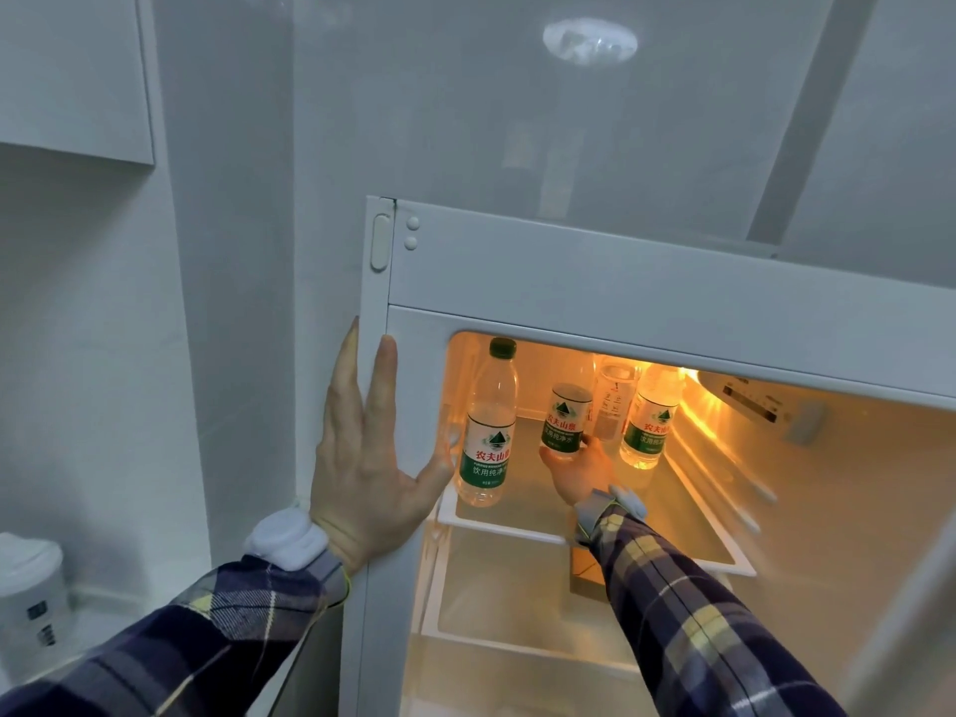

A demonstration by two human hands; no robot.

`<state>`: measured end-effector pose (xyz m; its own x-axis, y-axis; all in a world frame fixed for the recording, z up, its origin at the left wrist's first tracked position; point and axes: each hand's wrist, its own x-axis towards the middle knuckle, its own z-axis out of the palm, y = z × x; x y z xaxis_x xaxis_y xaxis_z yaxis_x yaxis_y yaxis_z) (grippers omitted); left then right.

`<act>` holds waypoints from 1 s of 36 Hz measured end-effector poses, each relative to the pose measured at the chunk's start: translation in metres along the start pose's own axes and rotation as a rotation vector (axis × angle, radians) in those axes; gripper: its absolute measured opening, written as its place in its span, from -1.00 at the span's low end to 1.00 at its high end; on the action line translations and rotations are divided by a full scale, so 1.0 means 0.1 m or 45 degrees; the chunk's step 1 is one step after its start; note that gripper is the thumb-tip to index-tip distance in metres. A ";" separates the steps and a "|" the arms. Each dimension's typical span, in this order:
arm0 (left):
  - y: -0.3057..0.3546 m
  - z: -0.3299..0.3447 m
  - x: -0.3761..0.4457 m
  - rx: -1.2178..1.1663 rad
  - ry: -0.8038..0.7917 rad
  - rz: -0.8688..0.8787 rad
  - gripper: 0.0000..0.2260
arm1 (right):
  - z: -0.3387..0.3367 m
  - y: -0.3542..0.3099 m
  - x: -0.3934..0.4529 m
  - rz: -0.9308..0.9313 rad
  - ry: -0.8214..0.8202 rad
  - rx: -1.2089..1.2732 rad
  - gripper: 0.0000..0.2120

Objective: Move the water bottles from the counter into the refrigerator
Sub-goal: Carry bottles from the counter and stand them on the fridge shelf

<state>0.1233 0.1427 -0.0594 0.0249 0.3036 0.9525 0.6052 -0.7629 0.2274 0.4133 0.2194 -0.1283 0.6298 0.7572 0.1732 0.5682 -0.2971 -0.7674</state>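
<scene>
The refrigerator (621, 282) stands open with its light on. On its top glass shelf (522, 530) a green-labelled water bottle (486, 437) stands upright at the front left. My right hand (577, 470) reaches deep inside and grips the base of a second bottle (566, 419) in the middle. A third green-labelled bottle (652, 421) stands to its right, with a clear bottle (613, 401) behind them. My left hand (370, 458) lies flat, fingers straight, against the fridge's left front edge.
A white kettle-like appliance (31, 597) sits on the counter at the lower left. A wall cabinet (72, 75) hangs at the upper left. Below the top shelf is another glass shelf (517, 613) with a small box on it.
</scene>
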 end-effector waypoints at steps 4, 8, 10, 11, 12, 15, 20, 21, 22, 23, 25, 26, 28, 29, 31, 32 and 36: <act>-0.01 0.00 0.00 0.002 -0.003 -0.002 -0.19 | -0.02 0.04 -0.09 0.000 0.044 0.138 -0.32; 0.00 0.00 0.00 0.006 0.000 -0.018 -0.18 | -0.03 0.03 -0.29 -0.164 0.031 0.069 -0.43; 0.00 -0.01 0.00 0.008 0.000 -0.022 -0.18 | 0.00 -0.02 -0.43 -0.259 -0.152 0.096 -0.49; 0.02 -0.01 0.00 0.004 -0.004 -0.025 -0.17 | 0.01 -0.05 -0.51 -0.313 -0.282 0.124 -0.47; 0.02 -0.01 0.00 0.003 -0.009 -0.027 -0.17 | 0.03 -0.08 -0.57 -0.366 -0.413 0.150 -0.42; 0.02 -0.01 -0.01 0.008 -0.018 -0.046 -0.16 | 0.13 -0.18 -0.68 -0.495 -0.570 0.147 -0.21; 0.03 -0.02 0.00 0.023 -0.017 -0.046 -0.16 | 0.26 -0.28 -0.66 -0.463 -0.347 0.147 -0.36; 0.04 -0.01 -0.01 0.023 -0.020 -0.045 -0.17 | 0.27 -0.28 -0.64 -0.440 -0.320 0.152 -0.38; 0.04 -0.02 -0.01 0.025 -0.020 -0.048 -0.17 | 0.29 -0.28 -0.61 -0.415 -0.303 0.175 -0.40; 0.03 -0.02 0.00 0.026 -0.019 -0.049 -0.16 | 0.31 -0.30 -0.58 -0.380 -0.285 0.191 -0.41; 0.04 -0.02 0.00 0.014 -0.011 -0.052 -0.17 | 0.31 -0.32 -0.52 -0.320 -0.241 0.205 -0.42; 0.04 -0.02 -0.01 0.014 -0.006 -0.048 -0.17 | 0.32 -0.34 -0.49 -0.300 -0.226 0.201 -0.43; 0.05 -0.02 0.00 0.009 0.001 -0.032 -0.18 | 0.34 -0.38 -0.43 -0.250 -0.196 0.172 -0.42; 0.04 -0.02 0.00 0.010 0.000 -0.030 -0.18 | 0.37 -0.40 -0.41 -0.216 -0.175 0.157 -0.41; 0.02 -0.01 -0.01 0.012 -0.001 -0.034 -0.18 | 0.42 -0.45 -0.35 -0.139 -0.111 0.124 -0.40; 0.03 -0.02 -0.01 0.012 -0.002 -0.036 -0.18 | 0.43 -0.47 -0.33 -0.120 -0.090 0.109 -0.40; 0.02 0.00 0.00 0.012 0.003 -0.025 -0.18 | 0.48 -0.54 -0.21 -0.067 -0.097 -0.002 -0.41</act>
<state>0.1242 0.1409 -0.0587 0.0110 0.3169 0.9484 0.6133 -0.7513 0.2439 0.3440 0.2475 -0.1199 0.5573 0.8136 0.1657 0.6004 -0.2570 -0.7573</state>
